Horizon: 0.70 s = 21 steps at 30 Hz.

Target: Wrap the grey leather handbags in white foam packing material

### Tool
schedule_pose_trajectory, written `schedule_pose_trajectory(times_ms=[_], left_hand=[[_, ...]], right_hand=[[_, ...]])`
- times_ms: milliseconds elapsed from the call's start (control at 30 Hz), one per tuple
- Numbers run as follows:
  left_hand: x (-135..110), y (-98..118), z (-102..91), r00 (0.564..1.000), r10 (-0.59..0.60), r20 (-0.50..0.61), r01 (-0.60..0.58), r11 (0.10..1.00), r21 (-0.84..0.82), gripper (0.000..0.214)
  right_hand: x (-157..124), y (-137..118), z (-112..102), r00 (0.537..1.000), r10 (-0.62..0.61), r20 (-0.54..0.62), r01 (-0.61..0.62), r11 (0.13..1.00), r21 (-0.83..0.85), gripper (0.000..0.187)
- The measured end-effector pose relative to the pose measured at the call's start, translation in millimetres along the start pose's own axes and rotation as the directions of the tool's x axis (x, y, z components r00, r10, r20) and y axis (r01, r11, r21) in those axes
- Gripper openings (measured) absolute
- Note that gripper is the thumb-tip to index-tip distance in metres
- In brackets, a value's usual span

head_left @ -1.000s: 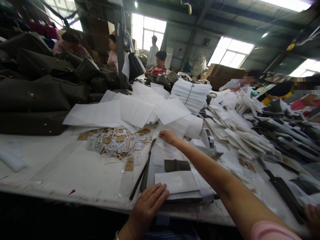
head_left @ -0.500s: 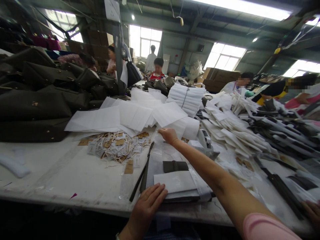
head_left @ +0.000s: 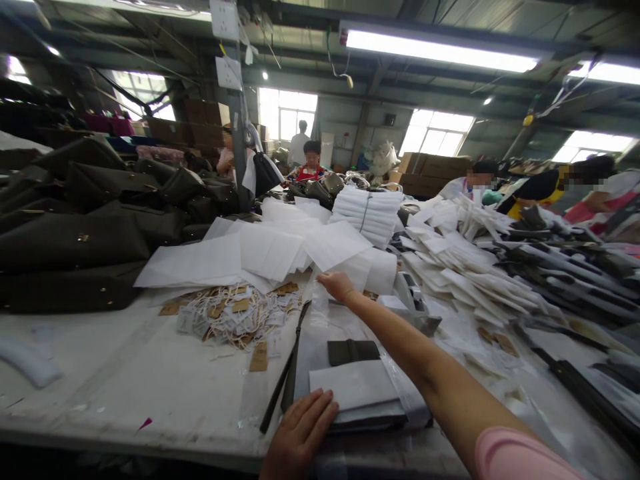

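Note:
My left hand (head_left: 300,433) lies flat with fingers stretched out on the near edge of a clear plastic bag (head_left: 320,333), beside a white sheet (head_left: 353,385) and a folded olive piece (head_left: 353,351) inside it. My right hand (head_left: 336,285) reaches far forward and pinches the bag's far end, close to the spread white sheets (head_left: 270,247). A thin dark strap (head_left: 286,377) runs along the bag's left side.
A heap of brown tags with white strings (head_left: 233,312) lies left of the bag. Dark olive handbags (head_left: 75,240) are piled at the far left. A bundle of white foam sheets (head_left: 370,210) and wrapped straps (head_left: 475,273) fill the right. Several other people work at the back.
The camera has tilted up, so the table sits lower in view. My right hand stays on the bag's far end and my left hand stays flat at its near edge.

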<state>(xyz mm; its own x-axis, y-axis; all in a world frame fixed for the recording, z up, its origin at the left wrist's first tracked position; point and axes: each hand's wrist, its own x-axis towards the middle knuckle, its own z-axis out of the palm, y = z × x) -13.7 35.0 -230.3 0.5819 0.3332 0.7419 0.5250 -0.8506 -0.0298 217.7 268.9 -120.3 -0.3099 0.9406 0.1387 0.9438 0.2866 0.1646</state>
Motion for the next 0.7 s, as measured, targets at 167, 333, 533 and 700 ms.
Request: schedule_pose_trajectory(times_ms=[167,333,533,700], left_hand=[[4.2,-4.9,2.2,0.997,0.042,-0.059,-0.04,0.999,0.02,0.04],[5.3,-4.9,0.6,0.999,0.031,-0.032,-0.031,0.999,0.011,0.041],[1.4,-0.6,1.5,1.0,-0.014,0.019,0.014,1.0,-0.009,0.041],[2.9,3.6,-0.3,0.998,-0.05,0.037,0.051,0.998,-0.041,0.042]], right_hand=[[3.6,4.6,13.1,0.999,-0.039,-0.018,0.039,0.999,-0.015,0.03],[2.4,4.3,8.6,0.996,-0.06,-0.064,0.059,0.998,-0.016,0.028],[-15.9,-10.6,-34.1,0.988,-0.077,-0.136,0.079,0.997,0.009,0.031],[-45.9,-27.3,-76.2,0.987,-0.076,-0.139,0.083,0.996,0.04,0.036]])
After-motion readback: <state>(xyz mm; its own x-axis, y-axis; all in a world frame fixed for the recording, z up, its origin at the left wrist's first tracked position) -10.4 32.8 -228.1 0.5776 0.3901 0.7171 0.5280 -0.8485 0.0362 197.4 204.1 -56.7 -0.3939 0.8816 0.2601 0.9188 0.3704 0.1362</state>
